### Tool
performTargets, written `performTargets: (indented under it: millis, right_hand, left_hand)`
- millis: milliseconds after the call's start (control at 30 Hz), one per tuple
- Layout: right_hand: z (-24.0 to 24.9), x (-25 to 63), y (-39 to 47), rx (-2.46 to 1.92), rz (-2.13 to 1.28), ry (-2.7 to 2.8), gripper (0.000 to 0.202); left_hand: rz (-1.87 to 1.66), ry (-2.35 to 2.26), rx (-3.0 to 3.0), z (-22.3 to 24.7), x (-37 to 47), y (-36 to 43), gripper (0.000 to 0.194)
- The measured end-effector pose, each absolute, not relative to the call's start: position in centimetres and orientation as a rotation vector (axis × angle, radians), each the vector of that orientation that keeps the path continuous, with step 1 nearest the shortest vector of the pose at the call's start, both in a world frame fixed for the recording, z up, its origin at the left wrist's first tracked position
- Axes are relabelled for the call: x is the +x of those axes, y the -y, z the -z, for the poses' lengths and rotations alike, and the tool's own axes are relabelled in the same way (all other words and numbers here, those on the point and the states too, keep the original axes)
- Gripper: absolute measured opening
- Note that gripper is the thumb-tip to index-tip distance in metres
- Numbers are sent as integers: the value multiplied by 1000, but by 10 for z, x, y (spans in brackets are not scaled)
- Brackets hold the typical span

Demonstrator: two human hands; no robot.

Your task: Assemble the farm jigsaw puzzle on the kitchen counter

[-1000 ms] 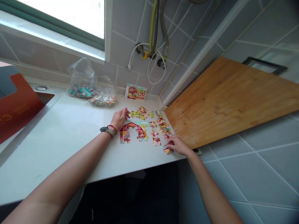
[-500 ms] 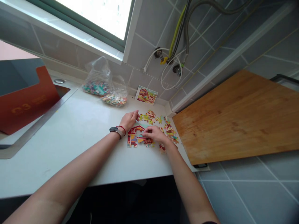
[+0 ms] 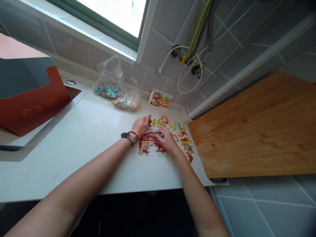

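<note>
a: red-roofed, flat, card-like jigsaw (image 3: 148,139), frame centre: handling?
b: likely light, stiff; tabs bendable. hold edges.
a: bare hands?
b: right hand (image 3: 166,139) curled over it, left hand (image 3: 141,126) beside; either's grip, cannot tell.

Lettering sparse; one marking legible in part. Orange-red box (image 3: 46,93), at the far left of the worktop (image 3: 81,131): large pale-gold characters (image 3: 32,110) on its orange side, the line sloping up to the right. Second character is a 3; the first is rounded, 0, O or Q, cannot tell which. Beside it, to the right, smaller print (image 3: 50,101) in the same gold, apparently stacked in short rows, too faint and blurred to read. Picture card (image 3: 161,99), propped at the tiled wall (image 3: 158,82): tiny mark (image 3: 153,90) in its upper left corner, too small to make out.
</note>
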State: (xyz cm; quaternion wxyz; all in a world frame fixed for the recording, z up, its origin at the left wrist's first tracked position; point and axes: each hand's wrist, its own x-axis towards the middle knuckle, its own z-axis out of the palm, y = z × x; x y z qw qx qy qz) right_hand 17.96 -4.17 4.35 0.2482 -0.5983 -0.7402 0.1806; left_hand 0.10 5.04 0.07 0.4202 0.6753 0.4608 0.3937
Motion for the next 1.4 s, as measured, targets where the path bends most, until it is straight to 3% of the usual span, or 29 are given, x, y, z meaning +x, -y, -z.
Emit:
performTargets:
  millis: [167,300,400,733,900,1033,1133,1400]
  right_hand:
    - [-40,161,84,-1699,-288,2163,33]
    - [-30,141,117,-1871,-379,2252,66]
    - [-25,130,127,-1965,-476,2241,74]
    - [-62,116,112,-2104,-500,2341,69]
    - [-50,116,112,-2066,-493,2245,64]
    - [-21,124,136,-1972,-278,2043,66]
    - [-8,137,158,-1912,-117,1825,56]
    - [-22,224,177,-1756,301,1543,35]
  left_hand:
    - [-984,-1139,1703,0,1,-51,67]
    - [-974,-1132,1712,0,1,-51,67]
    - [-968,-1126,1717,0,1,-51,68]
    - [-988,-1098,1683,0,-1,-50,67]
    - [-1030,-1084,1651,1,-2,-50,70]
    - [-1055,-1101,1648,2,-1,-51,70]
    - [-1042,-1114,1665,3,-2,-53,68]
    - [-957,-1202,1758,1,-1,-53,67]
